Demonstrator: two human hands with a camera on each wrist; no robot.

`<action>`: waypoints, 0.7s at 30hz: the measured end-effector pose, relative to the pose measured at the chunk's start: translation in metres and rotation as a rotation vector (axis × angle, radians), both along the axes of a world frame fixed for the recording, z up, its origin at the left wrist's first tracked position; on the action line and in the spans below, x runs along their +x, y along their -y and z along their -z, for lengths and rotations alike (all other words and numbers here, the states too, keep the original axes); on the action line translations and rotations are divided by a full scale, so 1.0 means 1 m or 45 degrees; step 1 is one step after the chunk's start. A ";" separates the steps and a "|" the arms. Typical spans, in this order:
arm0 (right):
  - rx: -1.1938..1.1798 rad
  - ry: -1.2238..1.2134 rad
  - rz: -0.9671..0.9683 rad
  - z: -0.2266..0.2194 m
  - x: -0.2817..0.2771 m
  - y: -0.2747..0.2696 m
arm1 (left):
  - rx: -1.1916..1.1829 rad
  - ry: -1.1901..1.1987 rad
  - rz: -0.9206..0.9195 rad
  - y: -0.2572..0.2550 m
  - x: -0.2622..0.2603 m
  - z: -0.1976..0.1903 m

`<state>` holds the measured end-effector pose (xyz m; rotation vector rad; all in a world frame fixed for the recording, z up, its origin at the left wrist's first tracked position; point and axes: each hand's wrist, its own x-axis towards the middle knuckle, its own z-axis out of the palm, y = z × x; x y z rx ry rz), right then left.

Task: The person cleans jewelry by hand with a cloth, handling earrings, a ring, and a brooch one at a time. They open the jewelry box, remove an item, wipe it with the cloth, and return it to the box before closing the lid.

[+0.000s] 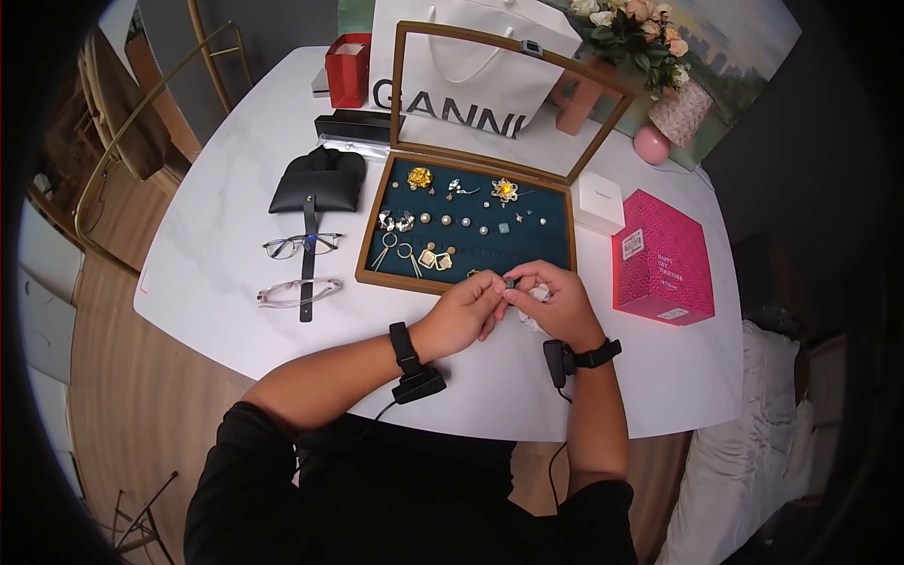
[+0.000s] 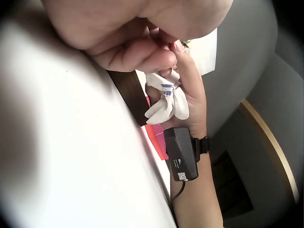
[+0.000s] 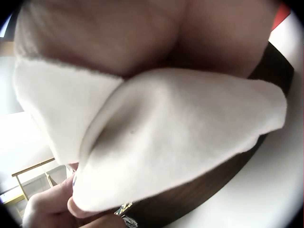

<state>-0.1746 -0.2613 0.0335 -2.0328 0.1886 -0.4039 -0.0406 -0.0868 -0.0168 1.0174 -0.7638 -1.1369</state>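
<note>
Both hands meet over the front edge of a wooden jewelry box. The left hand pinches a small green piece of jewelry between thumb and fingertips; its back is hidden by the fingers. At the same piece are the fingertips of the right hand, which also grips a white cloth in its palm. The cloth hangs in soft folds and carries a blue print in the left wrist view. Inside the box, on dark green lining, lie pearl studs, hoop earrings and a gold flower brooch.
The glass lid stands raised at the back, before a white paper bag. To the right are a white box and a pink box. Two pairs of glasses and a black pouch lie left.
</note>
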 end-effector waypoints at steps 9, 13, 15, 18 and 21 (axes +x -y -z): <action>-0.200 -0.027 0.045 -0.012 -0.005 -0.003 | 0.043 -0.012 0.016 0.000 -0.001 -0.006; -0.417 0.130 0.055 -0.010 -0.003 -0.004 | 0.030 -0.012 0.008 0.001 0.000 -0.004; -0.449 0.159 0.113 -0.009 -0.002 -0.003 | 0.031 -0.014 0.003 0.001 -0.001 -0.003; -0.394 0.100 0.286 -0.009 -0.005 0.010 | 0.067 -0.009 0.010 0.001 -0.002 -0.009; -0.425 0.025 0.505 -0.004 -0.008 0.039 | 0.083 0.059 0.042 0.003 -0.001 -0.008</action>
